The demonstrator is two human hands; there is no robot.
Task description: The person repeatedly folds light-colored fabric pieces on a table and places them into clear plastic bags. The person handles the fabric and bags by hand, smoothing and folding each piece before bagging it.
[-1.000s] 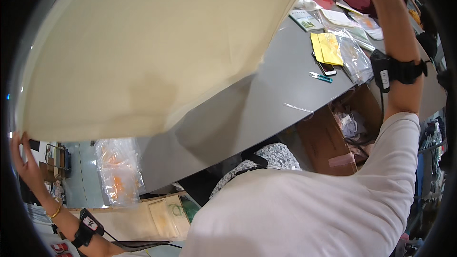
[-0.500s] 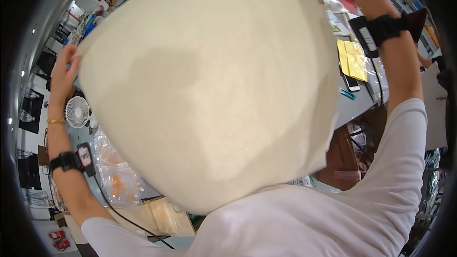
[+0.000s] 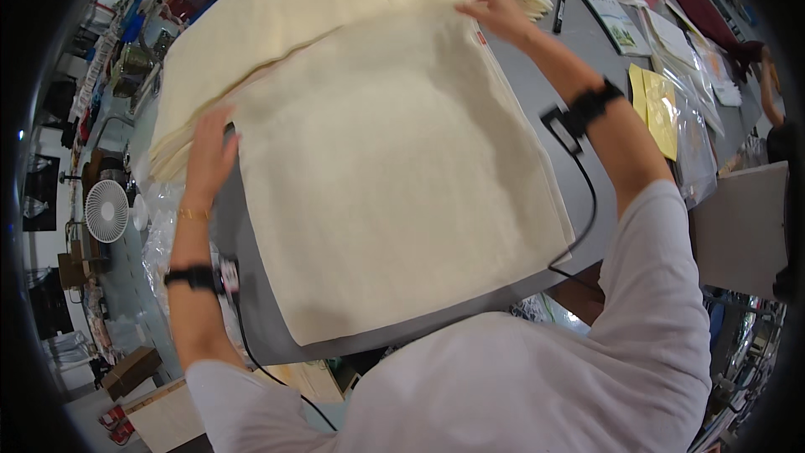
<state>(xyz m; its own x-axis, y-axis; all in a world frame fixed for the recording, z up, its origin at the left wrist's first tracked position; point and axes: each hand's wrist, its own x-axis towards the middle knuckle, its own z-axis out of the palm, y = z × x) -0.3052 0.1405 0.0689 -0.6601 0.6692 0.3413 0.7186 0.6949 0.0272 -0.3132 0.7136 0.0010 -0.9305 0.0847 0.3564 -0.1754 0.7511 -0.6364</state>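
Observation:
A squarish cream cloth piece (image 3: 402, 176) lies spread on the grey table before me, its near edge along the table's front. Its right side shows more than one layer, and a small red tag (image 3: 481, 38) sits near its far right corner. My left hand (image 3: 211, 155) is at the cloth's far left corner, fingers stretched and thumb apart. By the far right corner, my right hand (image 3: 499, 15) is slightly blurred, with thumb and fingers apart. Beyond the cloth lies a layered stack of cream fabric (image 3: 335, 0), which the cloth's far edge meets.
To the right on the grey table (image 3: 549, 75) are a black marker (image 3: 559, 15), a booklet (image 3: 615, 23), yellow paper (image 3: 658, 109) and plastic bags (image 3: 696, 147). A white fan (image 3: 107, 211) stands at the left. Cables hang from both armbands. Another person's arm (image 3: 770, 88) shows far right.
The cream cloth has come down from being held up before me to lying flat on the table. Both hands have moved inward, uncovering the fabric stack and marker. My left hand is lower.

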